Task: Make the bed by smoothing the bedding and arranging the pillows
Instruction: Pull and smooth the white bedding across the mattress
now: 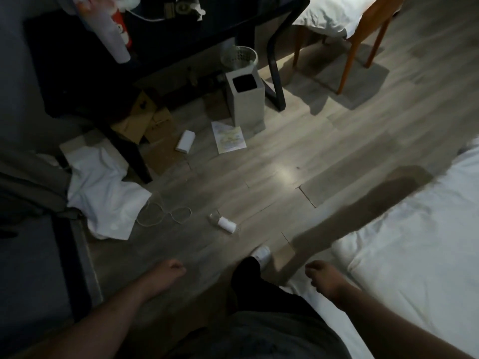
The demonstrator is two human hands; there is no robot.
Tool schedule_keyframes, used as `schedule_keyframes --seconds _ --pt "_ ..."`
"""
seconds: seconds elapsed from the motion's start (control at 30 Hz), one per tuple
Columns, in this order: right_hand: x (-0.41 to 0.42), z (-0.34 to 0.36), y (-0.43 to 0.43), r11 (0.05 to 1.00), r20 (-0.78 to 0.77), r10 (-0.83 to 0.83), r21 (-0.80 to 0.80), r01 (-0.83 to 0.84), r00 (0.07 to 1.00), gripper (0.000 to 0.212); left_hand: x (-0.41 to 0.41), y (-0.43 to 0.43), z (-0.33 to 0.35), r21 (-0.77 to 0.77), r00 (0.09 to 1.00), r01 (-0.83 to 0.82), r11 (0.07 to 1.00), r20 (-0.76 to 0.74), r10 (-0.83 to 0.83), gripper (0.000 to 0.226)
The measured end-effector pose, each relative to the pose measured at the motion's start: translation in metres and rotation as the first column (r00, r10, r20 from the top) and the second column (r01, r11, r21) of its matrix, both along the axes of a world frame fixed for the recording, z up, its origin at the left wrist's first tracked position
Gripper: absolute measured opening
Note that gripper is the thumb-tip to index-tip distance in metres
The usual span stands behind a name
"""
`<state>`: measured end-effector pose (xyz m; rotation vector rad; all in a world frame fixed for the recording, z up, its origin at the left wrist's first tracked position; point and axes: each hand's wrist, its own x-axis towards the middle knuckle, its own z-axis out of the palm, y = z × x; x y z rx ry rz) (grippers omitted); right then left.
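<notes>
White bedding [420, 250] fills the lower right of the frame, rumpled, with its near edge beside the person's leg. It looks soft, light and floppy, best gripped along that edge or at a corner. The left hand [171, 270] and right hand [322, 277], at bottom centre, hang loosely curled and hold nothing.

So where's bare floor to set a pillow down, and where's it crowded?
Bare: the broad floor strip between the grey bin and the bed, up to the chair legs. Crowded: by the desk on the left, with cardboard, a white box, paper sheet, white cloth, cord loops and a small bottle.
</notes>
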<state>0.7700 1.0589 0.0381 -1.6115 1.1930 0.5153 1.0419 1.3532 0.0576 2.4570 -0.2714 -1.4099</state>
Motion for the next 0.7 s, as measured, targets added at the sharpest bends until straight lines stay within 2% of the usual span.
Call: schedule_keyframes --seconds 0.07,0.13,0.27,0.5,0.7 --pt "0.014 -0.003 -0.024 1.000 -0.019 0.014 0.003 -0.014 1.000 0.027 0.030 -0.033 0.007 0.023 0.998 0.059 0.998 0.012 -0.060 0.011" --pt "0.025 0.000 -0.053 0.998 -0.038 0.063 -0.023 -0.064 0.997 0.020 0.057 -0.076 0.018 0.012 0.995 0.088 0.996 0.043 -0.088 0.013" --pt "0.039 0.011 -0.125 0.989 -0.062 0.115 -0.081 -0.120 0.991 0.026 0.098 -0.179 0.027 -0.030 0.979 0.185 0.982 0.089 -0.182 0.017" --pt "0.027 0.034 -0.201 0.961 -0.007 -0.203 -0.195 0.198 0.979 0.028 0.108 -0.346 0.030 -0.103 0.881 0.468 0.878 0.125 -0.456 0.014" --pt "-0.015 0.029 -0.246 0.869 -0.048 -0.481 -0.153 0.470 0.875 0.027 0.110 -0.476 0.012 -0.071 0.763 0.645 0.761 0.094 -0.639 0.009"
